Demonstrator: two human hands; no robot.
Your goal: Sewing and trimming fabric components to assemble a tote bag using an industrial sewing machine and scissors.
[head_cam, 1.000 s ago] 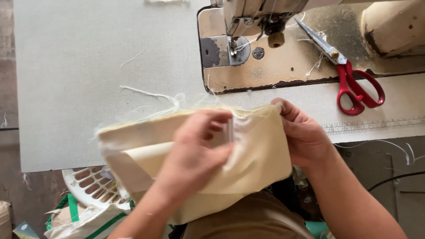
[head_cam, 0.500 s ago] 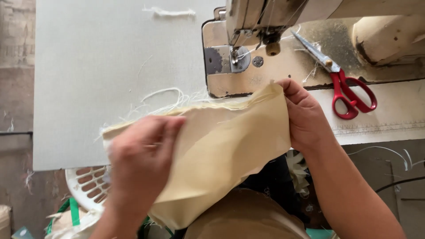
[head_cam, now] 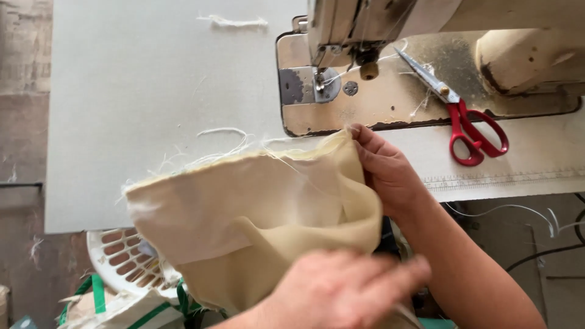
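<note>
While right hand (head_cam: 390,173) pinches cream fabric (head_cam: 256,219), red scissors (head_cam: 469,125) near, left hand (head_cam: 341,289) blurred

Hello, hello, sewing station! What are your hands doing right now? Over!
Right hand pinching cream fabric at its top corner. Left hand low, at the fabric's bottom edge. Red scissors lying on sewing machine bed, apart from the hands.

Just one head cam, looking steeply down and forward, pretty close over the tabletop (head_cam: 152,91) edge and sewing machine (head_cam: 390,67).
</note>
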